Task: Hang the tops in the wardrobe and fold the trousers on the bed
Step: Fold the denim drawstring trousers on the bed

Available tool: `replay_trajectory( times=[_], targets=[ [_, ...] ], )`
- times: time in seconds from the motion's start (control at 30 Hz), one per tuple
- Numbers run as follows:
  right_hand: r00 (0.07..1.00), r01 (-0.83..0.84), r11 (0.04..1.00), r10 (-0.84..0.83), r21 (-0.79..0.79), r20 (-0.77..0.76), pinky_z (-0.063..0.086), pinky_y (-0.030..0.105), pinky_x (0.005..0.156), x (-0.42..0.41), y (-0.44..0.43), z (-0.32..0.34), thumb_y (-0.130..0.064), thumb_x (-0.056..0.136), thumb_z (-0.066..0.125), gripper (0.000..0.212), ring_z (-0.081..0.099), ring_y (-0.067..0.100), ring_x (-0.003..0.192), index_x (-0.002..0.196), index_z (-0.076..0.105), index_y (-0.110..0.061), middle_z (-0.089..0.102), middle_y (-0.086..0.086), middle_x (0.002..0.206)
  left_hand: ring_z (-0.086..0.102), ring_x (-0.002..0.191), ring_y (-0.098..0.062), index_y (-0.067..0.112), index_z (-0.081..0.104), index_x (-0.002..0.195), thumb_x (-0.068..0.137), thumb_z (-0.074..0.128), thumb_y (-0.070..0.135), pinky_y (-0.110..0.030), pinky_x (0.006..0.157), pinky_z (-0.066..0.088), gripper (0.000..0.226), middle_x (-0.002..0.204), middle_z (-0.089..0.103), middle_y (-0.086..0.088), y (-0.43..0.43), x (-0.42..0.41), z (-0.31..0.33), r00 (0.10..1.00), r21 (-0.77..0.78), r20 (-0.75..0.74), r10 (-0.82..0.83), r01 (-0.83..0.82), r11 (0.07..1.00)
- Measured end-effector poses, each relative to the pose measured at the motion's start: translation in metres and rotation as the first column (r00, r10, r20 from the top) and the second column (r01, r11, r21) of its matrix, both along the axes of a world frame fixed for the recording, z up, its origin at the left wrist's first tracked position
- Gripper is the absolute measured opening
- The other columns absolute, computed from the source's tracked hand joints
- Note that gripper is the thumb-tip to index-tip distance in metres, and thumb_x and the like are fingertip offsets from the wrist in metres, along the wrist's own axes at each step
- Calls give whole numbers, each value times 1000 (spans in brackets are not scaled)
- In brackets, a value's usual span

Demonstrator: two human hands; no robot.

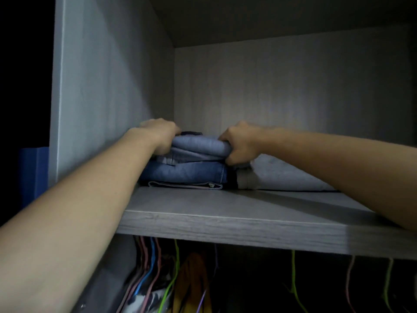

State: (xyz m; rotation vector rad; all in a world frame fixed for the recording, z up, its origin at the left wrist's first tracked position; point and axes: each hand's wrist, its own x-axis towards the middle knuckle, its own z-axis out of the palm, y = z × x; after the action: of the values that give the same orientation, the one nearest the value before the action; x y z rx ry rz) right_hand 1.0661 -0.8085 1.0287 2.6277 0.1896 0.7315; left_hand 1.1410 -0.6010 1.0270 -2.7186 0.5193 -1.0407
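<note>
A stack of folded blue jeans (187, 171) lies on the upper wardrobe shelf (225, 219), close to the left wall. On top of it sits a folded pair of light blue trousers (199, 145). My left hand (159, 136) grips the left end of that top pair, fingers curled round it. My right hand (240, 144) grips its right end. Both arms reach up and into the shelf. Below the shelf hang tops (191, 281) on coloured hangers.
A folded grey garment (282, 175) lies on the shelf right of the stack. The wardrobe's left side panel (101, 86) is close to my left hand. Green, pink and blue hangers (293, 279) hang under the shelf. The surroundings are dark.
</note>
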Motion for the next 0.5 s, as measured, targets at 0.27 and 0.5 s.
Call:
replay_trajectory(
  times=[0.27, 0.5],
  targets=[
    [979, 40, 973, 8, 229, -205, 53, 36, 95, -7, -4, -13, -24, 80, 68, 94, 59, 25, 109, 158, 15, -26, 51, 13, 140, 58, 109, -27, 24, 50, 126, 82, 73, 15, -35, 89, 48, 51, 124, 61, -8, 10, 12, -11, 968, -38, -234, -88, 82, 996],
    [952, 84, 835, 93, 544, -291, 30, 48, 114, -36, -15, 2, -20, 95, 45, 63, 37, 39, 141, 156, 28, -14, 37, 21, 155, 54, 118, -34, 7, 51, 137, 87, 47, -3, -40, 99, 45, 51, 135, 55, -18, 14, -14, -16, 901, -328, -362, -239, 117, 937]
  ],
)
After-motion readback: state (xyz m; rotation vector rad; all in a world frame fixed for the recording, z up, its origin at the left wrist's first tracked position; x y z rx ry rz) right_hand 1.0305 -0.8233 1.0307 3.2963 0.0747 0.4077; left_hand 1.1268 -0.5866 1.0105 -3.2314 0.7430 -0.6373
